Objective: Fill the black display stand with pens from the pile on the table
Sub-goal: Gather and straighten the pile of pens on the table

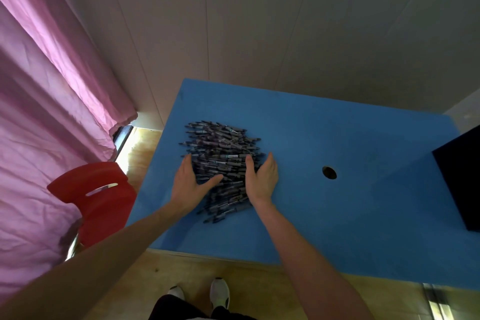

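- The pile of pens (223,163) is heaped on the blue table (337,215), toward its left side.
- The left hand (191,184) and right hand (261,179) are laid against its flanks with fingers straight and nothing gripped, probably so that a bundle can be gathered.
- The black display stand (461,176) is set at the right edge, well apart and cut off by the frame; no pens are seen in it.

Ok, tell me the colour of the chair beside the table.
Red. The chair shows in the head view, left of the blue table.
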`<state>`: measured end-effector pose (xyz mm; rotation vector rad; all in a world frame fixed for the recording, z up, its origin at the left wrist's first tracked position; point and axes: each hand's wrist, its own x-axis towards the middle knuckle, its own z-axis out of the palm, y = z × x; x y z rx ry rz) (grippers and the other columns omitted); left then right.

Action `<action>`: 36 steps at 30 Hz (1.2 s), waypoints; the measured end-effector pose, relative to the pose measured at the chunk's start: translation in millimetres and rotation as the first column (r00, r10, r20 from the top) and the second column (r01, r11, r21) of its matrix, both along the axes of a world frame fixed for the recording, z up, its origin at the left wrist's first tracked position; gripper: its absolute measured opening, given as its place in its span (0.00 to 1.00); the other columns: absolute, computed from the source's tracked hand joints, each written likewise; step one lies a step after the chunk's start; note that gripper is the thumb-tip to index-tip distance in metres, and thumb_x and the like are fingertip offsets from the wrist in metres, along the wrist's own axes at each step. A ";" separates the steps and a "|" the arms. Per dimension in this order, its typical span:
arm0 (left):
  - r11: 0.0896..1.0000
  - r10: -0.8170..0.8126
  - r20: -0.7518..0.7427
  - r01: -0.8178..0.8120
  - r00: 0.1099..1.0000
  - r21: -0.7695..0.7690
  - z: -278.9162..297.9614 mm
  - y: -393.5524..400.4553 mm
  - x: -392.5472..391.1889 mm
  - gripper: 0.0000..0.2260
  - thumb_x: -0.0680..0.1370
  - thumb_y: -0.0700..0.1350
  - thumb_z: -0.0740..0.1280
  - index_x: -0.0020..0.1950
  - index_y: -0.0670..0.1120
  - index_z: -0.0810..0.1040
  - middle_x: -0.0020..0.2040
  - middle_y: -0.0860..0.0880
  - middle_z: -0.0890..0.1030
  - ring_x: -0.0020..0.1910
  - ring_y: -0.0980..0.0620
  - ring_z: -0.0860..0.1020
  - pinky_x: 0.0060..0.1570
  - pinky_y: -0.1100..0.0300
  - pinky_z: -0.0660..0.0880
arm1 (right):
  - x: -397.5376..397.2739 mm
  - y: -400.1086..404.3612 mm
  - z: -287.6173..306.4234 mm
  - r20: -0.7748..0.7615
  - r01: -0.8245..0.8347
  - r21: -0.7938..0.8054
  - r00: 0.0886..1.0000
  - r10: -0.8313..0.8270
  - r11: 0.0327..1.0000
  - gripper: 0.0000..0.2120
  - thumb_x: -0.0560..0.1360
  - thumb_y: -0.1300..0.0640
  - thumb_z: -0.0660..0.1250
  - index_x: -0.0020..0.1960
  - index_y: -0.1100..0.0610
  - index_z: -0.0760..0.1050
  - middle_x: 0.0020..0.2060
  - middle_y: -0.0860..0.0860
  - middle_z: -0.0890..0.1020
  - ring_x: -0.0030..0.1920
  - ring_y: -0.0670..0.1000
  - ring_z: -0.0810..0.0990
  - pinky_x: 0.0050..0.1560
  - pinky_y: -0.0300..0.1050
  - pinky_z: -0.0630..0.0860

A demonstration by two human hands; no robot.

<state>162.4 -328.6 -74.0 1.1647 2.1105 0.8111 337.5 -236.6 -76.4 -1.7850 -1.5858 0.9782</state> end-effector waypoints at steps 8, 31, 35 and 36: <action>1.000 -0.012 -0.125 0.014 0.992 0.015 -0.3 3.0 13.1 0.47 0.74 0.73 0.60 0.83 0.46 0.49 0.82 0.47 0.55 0.81 0.49 0.53 0.80 0.44 0.48 | -10.7 0.0 1.8 -0.024 0.073 0.031 0.997 -0.073 0.997 0.40 0.80 0.34 0.59 0.82 0.57 0.54 0.80 0.54 0.60 0.80 0.55 0.57 0.80 0.55 0.54; 0.937 0.334 -0.013 -0.333 0.943 -0.102 11.2 62.3 -26.4 0.41 0.81 0.68 0.53 0.83 0.42 0.47 0.83 0.43 0.47 0.82 0.45 0.46 0.80 0.47 0.45 | 2.5 60.1 9.2 -0.143 -0.014 -0.031 0.990 0.009 0.999 0.38 0.81 0.37 0.60 0.82 0.57 0.54 0.81 0.52 0.58 0.80 0.52 0.56 0.80 0.53 0.55; 0.961 0.268 0.045 -0.263 0.962 -0.083 6.2 69.1 -26.3 0.39 0.81 0.67 0.55 0.82 0.42 0.51 0.83 0.45 0.52 0.81 0.46 0.49 0.80 0.46 0.49 | -3.6 77.0 14.3 -0.109 -0.087 -0.048 0.991 0.082 0.995 0.34 0.82 0.38 0.58 0.80 0.58 0.61 0.77 0.52 0.65 0.78 0.53 0.60 0.79 0.53 0.58; 0.963 0.263 0.047 -0.260 0.964 -0.070 5.0 69.4 -25.2 0.39 0.81 0.67 0.55 0.82 0.41 0.53 0.82 0.45 0.54 0.81 0.47 0.50 0.79 0.46 0.51 | -6.6 75.5 15.8 -0.119 -0.076 -0.039 0.990 0.071 0.996 0.32 0.82 0.38 0.59 0.78 0.58 0.64 0.75 0.52 0.68 0.76 0.53 0.62 0.77 0.52 0.60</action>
